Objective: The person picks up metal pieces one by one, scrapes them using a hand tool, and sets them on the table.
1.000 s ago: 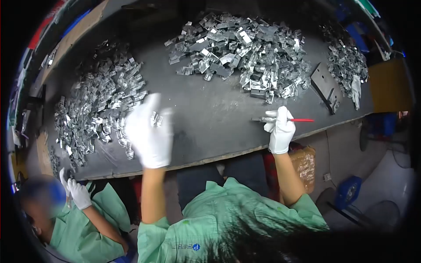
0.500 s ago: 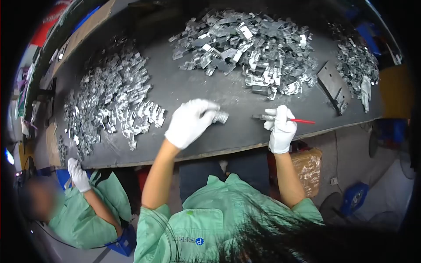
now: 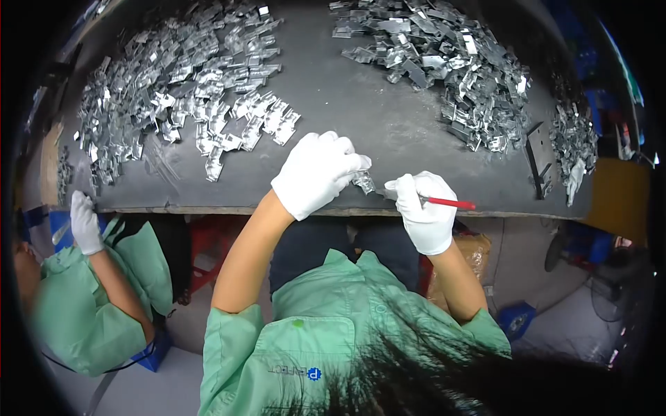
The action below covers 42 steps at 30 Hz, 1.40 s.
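My left hand point(image 3: 319, 173), in a white glove, is closed on a small shiny metal part point(image 3: 363, 182), which sticks out past the fingertips. Also white-gloved, my right hand point(image 3: 427, 211) grips a thin tool with a red handle point(image 3: 451, 203). The handle points out to the right, and a narrow grey tip shows at the left of the fingers. That tip is close to the metal part; whether they touch I cannot tell. Both hands are above the front edge of the dark table point(image 3: 347, 125).
Metal parts lie spread in a left pile point(image 3: 180, 76) and heaped in a back-right pile point(image 3: 472, 83). A dark metal plate point(image 3: 538, 156) stands near a smaller pile point(image 3: 576, 139) with a white glove point(image 3: 575, 182). At far left is a co-worker's gloved hand point(image 3: 85, 223).
My hands have come closer together, bringing the metal part and the tool's tip side by side. The camera view has shifted, so the piles appear higher and further right.
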Motion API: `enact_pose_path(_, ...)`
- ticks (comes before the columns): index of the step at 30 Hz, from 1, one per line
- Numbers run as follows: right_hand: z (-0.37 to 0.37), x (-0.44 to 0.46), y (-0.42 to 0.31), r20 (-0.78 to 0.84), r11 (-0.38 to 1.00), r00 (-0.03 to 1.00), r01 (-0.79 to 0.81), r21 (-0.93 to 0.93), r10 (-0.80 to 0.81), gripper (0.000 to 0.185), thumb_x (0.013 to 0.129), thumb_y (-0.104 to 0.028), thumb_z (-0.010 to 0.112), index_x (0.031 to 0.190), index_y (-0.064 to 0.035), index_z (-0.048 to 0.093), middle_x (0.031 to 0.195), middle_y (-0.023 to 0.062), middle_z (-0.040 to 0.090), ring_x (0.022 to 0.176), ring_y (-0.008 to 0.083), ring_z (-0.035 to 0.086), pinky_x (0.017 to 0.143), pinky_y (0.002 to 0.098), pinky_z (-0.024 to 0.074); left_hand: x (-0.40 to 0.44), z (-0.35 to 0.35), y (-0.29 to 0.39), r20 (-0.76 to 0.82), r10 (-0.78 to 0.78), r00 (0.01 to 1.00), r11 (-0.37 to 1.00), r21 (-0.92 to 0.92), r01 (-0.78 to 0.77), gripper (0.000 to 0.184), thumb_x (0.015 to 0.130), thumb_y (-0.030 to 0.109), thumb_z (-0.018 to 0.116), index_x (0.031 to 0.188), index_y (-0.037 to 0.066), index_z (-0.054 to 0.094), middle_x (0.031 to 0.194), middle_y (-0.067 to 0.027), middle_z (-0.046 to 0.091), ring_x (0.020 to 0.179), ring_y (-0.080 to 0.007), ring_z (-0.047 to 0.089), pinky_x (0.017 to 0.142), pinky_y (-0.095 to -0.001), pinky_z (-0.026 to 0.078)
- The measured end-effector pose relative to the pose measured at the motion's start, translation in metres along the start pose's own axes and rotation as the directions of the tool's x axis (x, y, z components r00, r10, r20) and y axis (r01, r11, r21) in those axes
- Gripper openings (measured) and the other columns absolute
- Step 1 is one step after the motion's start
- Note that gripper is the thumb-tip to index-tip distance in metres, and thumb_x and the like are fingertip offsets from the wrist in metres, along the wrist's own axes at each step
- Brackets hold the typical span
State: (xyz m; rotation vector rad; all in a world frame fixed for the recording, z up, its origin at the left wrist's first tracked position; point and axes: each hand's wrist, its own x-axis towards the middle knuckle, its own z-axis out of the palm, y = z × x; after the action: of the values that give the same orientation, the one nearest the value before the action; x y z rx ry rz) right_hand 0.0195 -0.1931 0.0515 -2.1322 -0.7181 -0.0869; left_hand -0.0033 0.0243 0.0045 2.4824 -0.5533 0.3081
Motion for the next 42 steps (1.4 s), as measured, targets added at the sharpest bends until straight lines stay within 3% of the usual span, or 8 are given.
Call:
enact_pose_path(12,0.008,0.006,-0.008,0.252,0.811,0.931,0.356,-0.464,-0.264,0.008,0.082,-0.015,0.07,0.081,-0.0109,0.064,0.062,0.0017,0.052,0.056,0.0214,0.053,0.052,0.0335,0.0417,-0.001,0.005,-0.006,-0.007,0.041,0.999,0.999,-0.007,-0.041,0.02,0.083,0.015,0.066,0.102,0.019,0.068,0.079,0.0008,0.055,0.082,-0.0224,0.055,0.07,-0.0373,0.041)
enact_pose_path(14,0.012,0.007,-0.006,0.155,0.632,0.72,-0.675,0.38,0.676,0.027,0.101,-0.027,0.059,0.086,-0.0055,0.065,0.079,0.0078,0.072,0.056,0.0111,0.058,0.051,0.0262,0.044,-0.003,0.006,-0.004,0.01,0.033,0.999,0.999,-0.005,-0.033,0.019,0.083,0.015,0.067,0.101,0.019,0.068,0.079,0.0006,0.055,0.081,-0.0224,0.055,0.069,-0.0373,0.041)
enact_pose_path(16,0.007,0.009,0.001,0.149,0.547,0.663,-0.706,0.45,0.733,0.034,0.104,-0.031,0.054,0.087,-0.0035,0.065,0.083,0.0092,0.073,0.06,0.0068,0.059,0.052,0.0237,0.0437,0.0,0.003,-0.005,0.02,0.038,0.999,0.999,-0.009,-0.037,0.019,0.082,0.015,0.068,0.101,0.019,0.068,0.079,0.0004,0.056,0.081,-0.0223,0.055,0.069,-0.0371,0.041)
enact_pose_path(22,0.005,-0.002,-0.003,-0.009,0.982,0.984,-0.179,0.064,0.179,0.012,0.09,-0.013,0.066,0.079,-0.0092,0.066,0.069,0.0052,0.066,0.056,0.0217,0.059,0.054,0.0325,0.0463,-0.002,0.005,-0.006,-0.031,0.049,0.998,0.997,-0.054,-0.051,0.024,0.079,0.014,0.071,0.102,0.019,0.067,0.079,0.0008,0.055,0.082,-0.0222,0.055,0.07,-0.0367,0.04)
enact_pose_path(30,0.02,-0.006,0.003,0.053,0.847,0.922,0.374,-0.379,-0.383,0.014,0.075,-0.009,0.073,0.072,-0.0167,0.062,0.059,0.0012,0.047,0.056,0.0228,0.052,0.053,0.0353,0.0403,-0.002,0.003,-0.005,-0.001,0.038,0.999,0.999,-0.022,-0.038,0.021,0.081,0.015,0.068,0.101,0.019,0.066,0.078,0.0011,0.053,0.081,-0.0217,0.054,0.07,-0.0366,0.04)
enact_pose_path(32,0.013,0.0,0.003,0.094,0.987,0.983,-0.163,0.011,0.161,0.007,0.087,-0.015,0.066,0.082,-0.0103,0.066,0.066,0.0036,0.057,0.056,0.0187,0.055,0.054,0.032,0.043,-0.001,0.003,-0.004,0.006,0.032,0.999,0.999,-0.005,-0.032,0.021,0.081,0.015,0.068,0.102,0.02,0.067,0.078,0.0013,0.052,0.081,-0.0211,0.054,0.07,-0.0365,0.04)
enact_pose_path(34,0.008,0.008,0.012,0.167,0.52,0.649,-0.716,0.466,0.742,0.025,0.101,-0.025,0.059,0.089,-0.0038,0.066,0.078,0.0063,0.069,0.057,0.0115,0.059,0.052,0.0255,0.0453,0.0,0.002,-0.002,0.011,0.038,0.999,0.999,0.028,-0.038,0.022,0.081,0.015,0.067,0.102,0.021,0.068,0.077,0.0018,0.052,0.08,-0.0202,0.054,0.07,-0.0362,0.041)
enact_pose_path(42,0.015,-0.003,0.008,0.169,0.492,0.724,-0.601,0.63,0.669,0.027,0.102,-0.027,0.061,0.091,-0.0024,0.064,0.086,0.0107,0.072,0.058,0.0084,0.06,0.05,0.0213,0.0454,0.001,0.001,0.004,0.002,0.041,0.999,0.986,0.159,-0.04,0.026,0.079,0.015,0.067,0.103,0.024,0.069,0.077,0.0047,0.053,0.077,-0.0179,0.054,0.069,-0.0353,0.04)
